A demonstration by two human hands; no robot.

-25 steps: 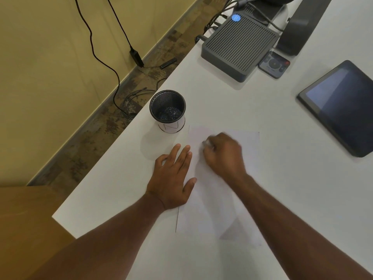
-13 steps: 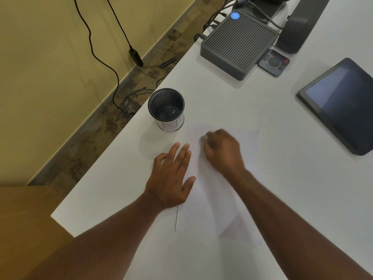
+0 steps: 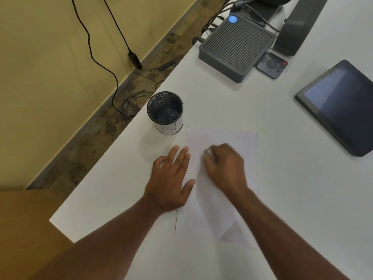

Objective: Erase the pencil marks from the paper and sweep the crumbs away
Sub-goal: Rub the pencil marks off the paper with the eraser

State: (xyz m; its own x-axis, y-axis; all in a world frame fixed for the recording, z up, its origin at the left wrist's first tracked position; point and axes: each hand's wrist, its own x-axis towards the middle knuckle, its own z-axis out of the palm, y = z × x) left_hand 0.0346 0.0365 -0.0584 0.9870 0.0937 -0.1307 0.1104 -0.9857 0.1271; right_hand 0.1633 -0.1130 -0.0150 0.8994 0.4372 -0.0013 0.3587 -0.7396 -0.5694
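A white sheet of paper [image 3: 240, 142] lies flat on the white desk [image 3: 252, 110]. My left hand [image 3: 171, 178] rests palm down, fingers spread, on the paper's left edge. On the upper half of the sheet, my right hand [image 3: 226, 168] is closed around a small white eraser [image 3: 207, 152] whose tip pokes out between the fingertips and touches the paper. The hand is motion-blurred. Pencil marks and crumbs are too faint to make out.
A black mesh cup [image 3: 165, 110] stands just beyond my left hand near the desk's left edge. Further back sit a dark ribbed box [image 3: 236, 47] with cables, a small remote [image 3: 271, 64] and, at the right, a dark tablet [image 3: 341, 104].
My right hand has slid the eraser back and forth over the upper paper, now sitting slightly nearer and to the right. The left hand has stayed put.
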